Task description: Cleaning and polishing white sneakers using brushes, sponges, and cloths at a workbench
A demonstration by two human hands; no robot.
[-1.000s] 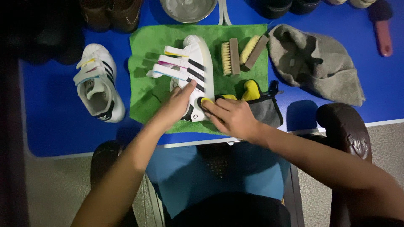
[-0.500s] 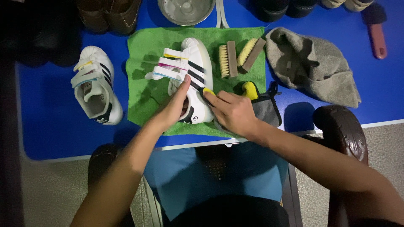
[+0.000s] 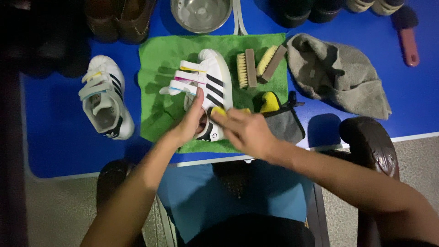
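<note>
A white sneaker (image 3: 211, 77) with black stripes and coloured straps lies on a green towel (image 3: 160, 55). My left hand (image 3: 190, 121) grips its heel end, thumb up along the opening. Against the shoe's heel side my right hand (image 3: 244, 130) presses a yellow and grey cloth (image 3: 274, 112); the hand is blurred. The cloth trails off to the right, over the towel's edge.
The matching sneaker (image 3: 105, 98) lies to the left on the blue table (image 3: 59, 137). Two wooden brushes (image 3: 258, 64) rest on the towel, a grey rag (image 3: 338, 75) to the right, a metal bowl (image 3: 201, 13) behind, a red-handled brush (image 3: 407, 36) far right, brown shoes (image 3: 119, 18) far left.
My right hand has slid back and forth along the shoe's side with the cloth, now lower near the heel. My left hand stays on the shoe.
</note>
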